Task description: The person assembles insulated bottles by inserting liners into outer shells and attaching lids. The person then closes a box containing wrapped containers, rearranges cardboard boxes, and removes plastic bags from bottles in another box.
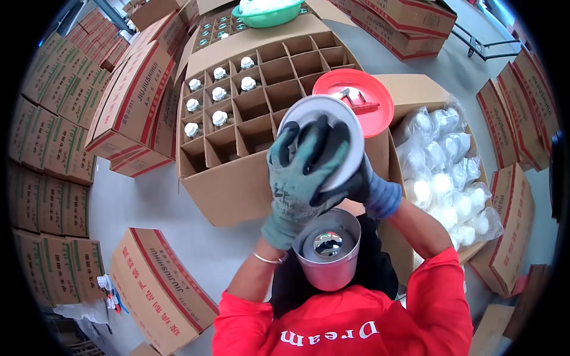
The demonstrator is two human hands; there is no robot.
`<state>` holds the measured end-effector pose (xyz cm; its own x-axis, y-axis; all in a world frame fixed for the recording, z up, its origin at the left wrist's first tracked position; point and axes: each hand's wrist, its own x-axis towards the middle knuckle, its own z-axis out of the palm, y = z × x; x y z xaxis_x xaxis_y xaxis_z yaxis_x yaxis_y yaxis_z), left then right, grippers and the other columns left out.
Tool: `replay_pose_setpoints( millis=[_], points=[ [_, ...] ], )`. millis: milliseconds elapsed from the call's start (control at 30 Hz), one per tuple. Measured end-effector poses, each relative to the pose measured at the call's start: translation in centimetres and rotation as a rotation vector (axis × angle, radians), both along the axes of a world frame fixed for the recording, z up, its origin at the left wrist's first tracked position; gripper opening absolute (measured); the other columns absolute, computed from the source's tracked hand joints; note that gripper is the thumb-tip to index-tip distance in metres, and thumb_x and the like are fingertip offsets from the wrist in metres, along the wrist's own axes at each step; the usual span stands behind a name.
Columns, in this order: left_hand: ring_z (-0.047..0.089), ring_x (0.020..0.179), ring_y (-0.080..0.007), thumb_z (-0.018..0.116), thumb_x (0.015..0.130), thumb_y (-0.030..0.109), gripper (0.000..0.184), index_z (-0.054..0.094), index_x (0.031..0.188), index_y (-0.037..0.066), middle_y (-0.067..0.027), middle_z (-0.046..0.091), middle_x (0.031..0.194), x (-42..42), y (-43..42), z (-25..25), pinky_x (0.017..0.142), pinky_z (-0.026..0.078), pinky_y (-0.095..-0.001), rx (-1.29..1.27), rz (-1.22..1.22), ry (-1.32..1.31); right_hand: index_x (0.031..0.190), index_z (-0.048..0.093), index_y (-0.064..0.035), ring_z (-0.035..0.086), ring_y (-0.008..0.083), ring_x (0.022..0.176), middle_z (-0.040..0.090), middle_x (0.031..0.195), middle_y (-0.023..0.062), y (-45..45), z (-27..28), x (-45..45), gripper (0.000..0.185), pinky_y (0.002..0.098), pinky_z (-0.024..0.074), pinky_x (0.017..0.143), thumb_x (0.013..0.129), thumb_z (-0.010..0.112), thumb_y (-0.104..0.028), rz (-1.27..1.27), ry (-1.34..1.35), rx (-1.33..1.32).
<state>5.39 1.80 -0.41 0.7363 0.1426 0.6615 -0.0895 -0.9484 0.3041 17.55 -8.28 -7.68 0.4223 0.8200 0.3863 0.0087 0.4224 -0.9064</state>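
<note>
My left hand [303, 172], in a grey-green glove with dark fingertips, has its fingers curled into the hollow of a round silver-white dish-shaped piece [354, 129]. My right hand [356, 184], in a blue-cuffed dark glove, grips the same piece from behind and below, its fingers partly hidden. Just beneath both hands, a silver metal pot [328, 274] stands between the legs. Inside it lies a shiny domed part [328, 244]. What the pieces belong to I cannot tell.
In front stands a divided carton [225, 196] with several white-capped bottles [219, 94]. A red plate [377, 123] holds a red-handled tool [363, 107]. At right, a box holds plastic-wrapped white pieces [442, 184]. Beyond is a green basin [270, 16]. Printed cartons [157, 285] surround me.
</note>
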Motion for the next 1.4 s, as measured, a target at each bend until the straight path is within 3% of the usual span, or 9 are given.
replay_pose_setpoints(
  millis=[233, 333, 433, 700, 867, 967, 1100, 1333, 1400],
  points=[
    [0.045, 0.12, -0.0353, 0.068, 0.066, 0.046, 0.051, 0.067, 0.115, 0.031, 0.0013, 0.054, 0.133, -4.2, 2.1, 0.1, 0.096, 0.039, -0.0499, 0.338, -0.496, 0.292, 0.13, 0.048, -0.004, 0.059, 0.0166, 0.099, 0.061, 0.114, 0.0067, -4.7, -1.4, 1.6, 0.044, 0.0334, 0.0516, 0.085, 0.091, 0.059, -0.019, 0.529, 0.372, -0.53],
    [0.047, 0.12, -0.0366, 0.072, 0.066, 0.05, 0.059, 0.066, 0.117, 0.021, -0.0059, 0.055, 0.131, -6.1, 2.6, -1.0, 0.099, 0.041, -0.0457, 0.018, -0.562, 0.4, 0.11, 0.061, -0.004, 0.061, 0.0119, 0.069, 0.065, 0.086, 0.0054, -4.5, -2.1, 4.0, 0.027, 0.0273, 0.052, 0.061, 0.091, 0.058, -0.023, 0.156, -0.667, -0.408],
    [0.047, 0.12, -0.035, 0.071, 0.068, 0.052, 0.065, 0.061, 0.123, 0.019, -0.0079, 0.053, 0.132, -7.4, 2.9, -3.2, 0.1, 0.04, -0.046, -0.076, -0.643, 0.525, 0.109, 0.061, -0.0031, 0.059, 0.0105, 0.077, 0.063, 0.091, 0.0075, -6.3, 1.4, 0.6, 0.03, 0.0269, 0.0503, 0.07, 0.09, 0.061, -0.027, -0.091, -0.062, -0.684],
    [0.038, 0.127, -0.0371, 0.075, 0.064, 0.052, 0.084, 0.05, 0.135, 0.015, -0.0126, 0.045, 0.135, -8.1, 1.1, -5.4, 0.107, 0.028, -0.0525, -0.211, -0.793, 0.636, 0.12, 0.054, -0.002, 0.051, 0.0308, 0.116, 0.052, 0.123, 0.0178, -6.5, -1.2, -5.5, 0.03, 0.0349, 0.0405, 0.1, 0.096, 0.044, -0.017, 0.171, -0.508, -0.368],
    [0.036, 0.127, -0.0403, 0.076, 0.058, 0.059, 0.104, 0.041, 0.14, 0.006, -0.019, 0.044, 0.133, -9.7, -1.8, -3.7, 0.11, 0.023, -0.0552, -0.081, -0.49, 0.772, 0.123, 0.05, -0.0013, 0.055, 0.0258, 0.112, 0.056, 0.122, 0.0151, -3.7, -5.2, -3.9, 0.029, 0.0304, 0.0422, 0.099, 0.098, 0.044, -0.014, 0.549, -0.123, -0.429],
    [0.041, 0.125, -0.0414, 0.071, 0.072, 0.052, 0.088, 0.042, 0.136, -0.001, -0.0232, 0.046, 0.131, -10.0, -3.3, -3.0, 0.11, 0.025, -0.0543, -0.141, -0.358, 0.774, 0.124, 0.051, -0.0001, 0.057, 0.0183, 0.106, 0.059, 0.119, 0.0097, -2.1, -6.2, -2.9, 0.03, 0.0279, 0.0451, 0.094, 0.097, 0.046, -0.014, 0.454, -0.578, -0.009],
    [0.047, 0.124, -0.0362, 0.05, 0.093, 0.014, 0.042, 0.048, 0.129, -0.005, -0.0219, 0.053, 0.128, -11.4, -1.3, -9.4, 0.109, 0.029, -0.046, -0.911, -0.431, 0.107, 0.126, 0.052, -0.0032, 0.052, 0.0309, 0.115, 0.054, 0.124, 0.0173, -6.7, -1.1, -4.0, 0.037, 0.036, 0.0395, 0.101, 0.093, 0.054, -0.021, 0.415, -0.215, -0.248],
    [0.044, 0.127, -0.0351, 0.065, 0.083, 0.009, 0.056, 0.042, 0.132, -0.003, -0.0201, 0.05, 0.131, -10.6, -6.9, -12.5, 0.111, 0.028, -0.0457, -0.526, -0.021, 0.309, 0.121, 0.055, -0.0001, 0.064, 0.0302, 0.081, 0.065, 0.094, 0.0147, -21.1, 3.9, -12.6, 0.067, 0.0412, 0.0481, 0.076, 0.074, 0.073, -0.043, -0.268, -0.627, -1.147],
    [0.048, 0.123, -0.0309, 0.066, 0.085, 0.015, 0.056, 0.042, 0.132, -0.004, -0.0179, 0.053, 0.127, -11.9, -8.4, -13.9, 0.107, 0.034, -0.0399, -1.113, 0.041, 0.521, 0.119, 0.055, 0.0011, 0.064, 0.028, 0.074, 0.065, 0.086, 0.0134, -21.2, 4.7, -13.8, 0.071, 0.0401, 0.0477, 0.073, 0.074, 0.07, -0.052, -0.301, -0.681, -1.232]
  ],
)
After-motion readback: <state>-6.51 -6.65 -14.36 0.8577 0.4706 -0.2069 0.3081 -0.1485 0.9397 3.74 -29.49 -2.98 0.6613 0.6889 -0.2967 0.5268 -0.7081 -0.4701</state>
